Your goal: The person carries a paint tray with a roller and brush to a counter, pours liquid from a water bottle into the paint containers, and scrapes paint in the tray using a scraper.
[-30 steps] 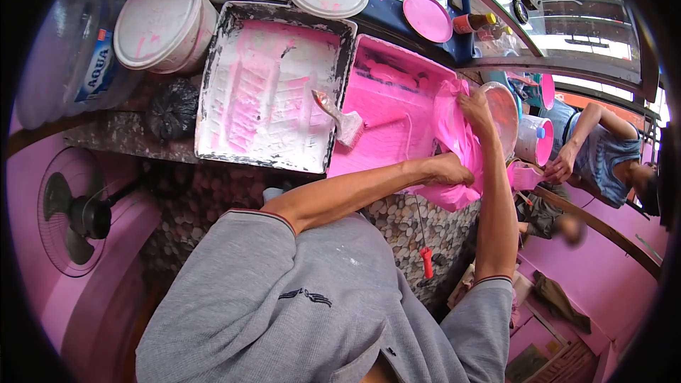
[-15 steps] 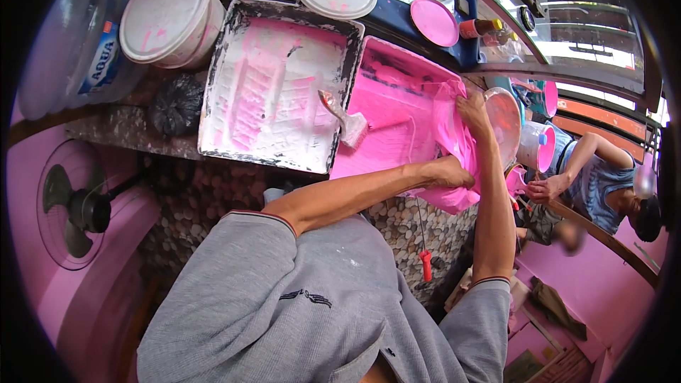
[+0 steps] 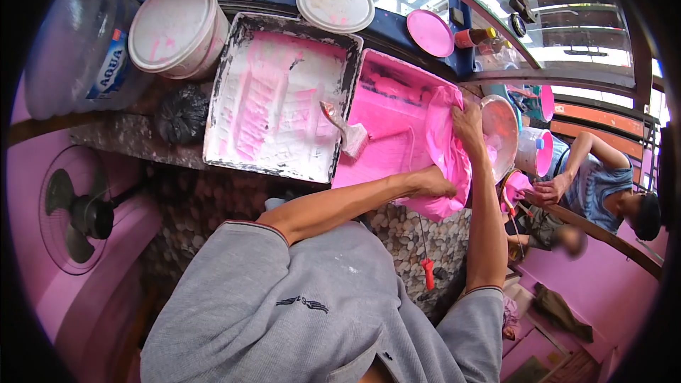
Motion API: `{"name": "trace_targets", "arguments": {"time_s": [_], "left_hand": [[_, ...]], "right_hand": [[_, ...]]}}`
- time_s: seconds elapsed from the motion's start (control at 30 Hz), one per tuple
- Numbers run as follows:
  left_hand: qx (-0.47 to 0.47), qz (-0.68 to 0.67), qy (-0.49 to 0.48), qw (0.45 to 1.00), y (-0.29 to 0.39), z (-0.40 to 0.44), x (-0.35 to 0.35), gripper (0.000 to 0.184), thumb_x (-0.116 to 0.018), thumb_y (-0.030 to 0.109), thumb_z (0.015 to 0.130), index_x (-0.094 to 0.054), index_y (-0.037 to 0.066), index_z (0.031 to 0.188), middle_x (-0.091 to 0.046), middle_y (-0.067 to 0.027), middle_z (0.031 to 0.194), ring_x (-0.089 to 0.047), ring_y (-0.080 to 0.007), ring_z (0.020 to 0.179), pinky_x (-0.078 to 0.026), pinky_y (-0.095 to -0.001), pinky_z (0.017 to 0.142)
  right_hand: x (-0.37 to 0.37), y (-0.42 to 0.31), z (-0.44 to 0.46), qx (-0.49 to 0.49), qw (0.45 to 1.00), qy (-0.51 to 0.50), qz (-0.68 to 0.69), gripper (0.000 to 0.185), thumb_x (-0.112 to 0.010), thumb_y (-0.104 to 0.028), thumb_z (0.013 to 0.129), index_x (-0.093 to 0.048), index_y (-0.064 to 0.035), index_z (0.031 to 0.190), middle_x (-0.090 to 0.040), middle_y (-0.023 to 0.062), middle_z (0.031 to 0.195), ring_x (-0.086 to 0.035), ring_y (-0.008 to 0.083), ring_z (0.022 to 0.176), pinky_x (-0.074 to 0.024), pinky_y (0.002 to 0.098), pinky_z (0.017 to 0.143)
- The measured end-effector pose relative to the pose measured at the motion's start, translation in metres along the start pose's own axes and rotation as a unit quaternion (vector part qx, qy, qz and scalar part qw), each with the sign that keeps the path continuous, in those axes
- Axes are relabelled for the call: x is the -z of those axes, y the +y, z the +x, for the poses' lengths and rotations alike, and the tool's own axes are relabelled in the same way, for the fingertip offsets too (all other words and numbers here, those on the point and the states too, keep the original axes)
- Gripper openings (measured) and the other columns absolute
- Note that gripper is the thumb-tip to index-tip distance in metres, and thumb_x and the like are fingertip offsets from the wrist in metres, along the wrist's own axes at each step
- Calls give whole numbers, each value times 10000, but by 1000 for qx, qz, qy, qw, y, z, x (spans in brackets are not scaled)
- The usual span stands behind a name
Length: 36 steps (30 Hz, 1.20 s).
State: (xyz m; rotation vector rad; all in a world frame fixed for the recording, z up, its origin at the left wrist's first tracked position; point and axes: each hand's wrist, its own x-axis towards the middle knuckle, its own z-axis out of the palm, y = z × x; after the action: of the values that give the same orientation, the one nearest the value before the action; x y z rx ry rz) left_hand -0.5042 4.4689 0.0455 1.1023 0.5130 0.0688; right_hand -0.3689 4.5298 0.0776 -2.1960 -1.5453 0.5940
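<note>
A thin, crinkled pink sheet [image 3: 445, 128], plastic or cloth, is draped over the right end of a pink-coated paint tray [image 3: 376, 99]. My right hand [image 3: 467, 124] grips its upper edge with closed fingers. Lower down, my left hand [image 3: 433, 182] is closed on the sheet's near part, its fingertips partly hidden in the folds. A paintbrush [image 3: 355, 140] with whitish-pink bristles rests across the edge between this tray and a white, paint-smeared tray [image 3: 280, 106]. Below the pink tray hangs a red handle [image 3: 428, 274] on a thin metal rod.
A lidded white bucket [image 3: 174, 28], a large water bottle [image 3: 81, 50] and a black plastic bundle [image 3: 183, 113] stand at left. Round lids [image 3: 335, 3] lie behind the trays. At right are a round paint-stained container [image 3: 499, 135] and another person [image 3: 599, 177]. A fan [image 3: 85, 213] stands at far left.
My left hand has shifted a little left with the sheet, which now bunches differently over the tray's end. My right hand keeps its hold. The view has tilted slightly.
</note>
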Motion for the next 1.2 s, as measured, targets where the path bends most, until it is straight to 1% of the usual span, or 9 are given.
{"name": "trace_targets", "arguments": {"time_s": [0.27,0.37,0.43,0.57,0.67,0.73,0.93,1.17,1.2], "left_hand": [[17,-12,-6,1000,-5,-12,-2,217,-641,157,669,-604,-54,708,-562,-81,655,-493,-139,634,-430,-304,586],[48,33,-14,998,-2,-14,-5,260,-655,196,663,-617,-55,723,-599,-147,678,-546,-197,637,-442,-330,612],[-43,241,-23,969,15,-24,-5,297,-660,226,650,-604,-61,704,-598,-226,709,-585,-305,681,-450,-376,657],[-68,295,59,951,15,-17,-13,352,-646,268,642,-577,-75,683,-571,-277,731,-576,-387,748,-446,-413,701],[-178,294,94,934,11,-4,-10,362,-616,276,645,-562,-81,670,-572,-275,729,-573,-388,759,-447,-413,712],[-137,331,34,933,18,2,-5,364,-604,282,640,-567,-78,676,-572,-279,734,-575,-388,749,-449,-414,702],[-146,312,32,938,55,-14,8,320,-607,255,623,-573,-61,660,-577,-263,721,-578,-384,715,-456,-418,666],[-118,318,23,940,51,-6,17,318,-634,249,600,-589,-54,686,-589,-261,748,-587,-384,745,-462,-414,682],[-118,318,24,940,51,-7,18,318,-634,249,600,-589,-54,686,-589,-261,748,-587,-384,745,-462,-414,682]], "right_hand": [[-9,11,-18,31,996,73,42,200,-478,-97,754,-570,26,882,-574,221,744,-564,335,711,-414,414,666],[-10,16,-18,35,995,37,81,213,-480,-97,765,-565,21,921,-577,212,772,-557,313,727,-415,402,690],[-12,20,-14,111,992,45,38,196,-481,-93,770,-568,21,903,-582,187,758,-544,278,685,-417,383,666],[2,-5,-19,47,996,-19,73,193,-482,-94,766,-571,23,892,-582,177,756,-531,252,660,-420,363,649],[10,-17,-17,-31,993,-65,91,191,-480,-95,761,-572,27,876,-583,175,753,-528,236,654,-421,352,638],[13,-9,-6,-19,995,-84,45,194,-466,-95,759,-573,26,867,-582,210,774,-558,295,700,-430,376,678],[-3,9,18,110,993,-33,-32,244,-435,-93,761,-561,7,943,-574,276,874,-532,447,869,-412,454,776],[-12,4,27,80,994,-45,-55,276,-430,-99,770,-563,-6,993,-571,281,926,-532,438,914,-413,454,791],[-15,6,27,100,992,-24,-72,269,-414,-84,771,-574,3,969,-590,258,876,-567,385,855,-429,423,760]]}}
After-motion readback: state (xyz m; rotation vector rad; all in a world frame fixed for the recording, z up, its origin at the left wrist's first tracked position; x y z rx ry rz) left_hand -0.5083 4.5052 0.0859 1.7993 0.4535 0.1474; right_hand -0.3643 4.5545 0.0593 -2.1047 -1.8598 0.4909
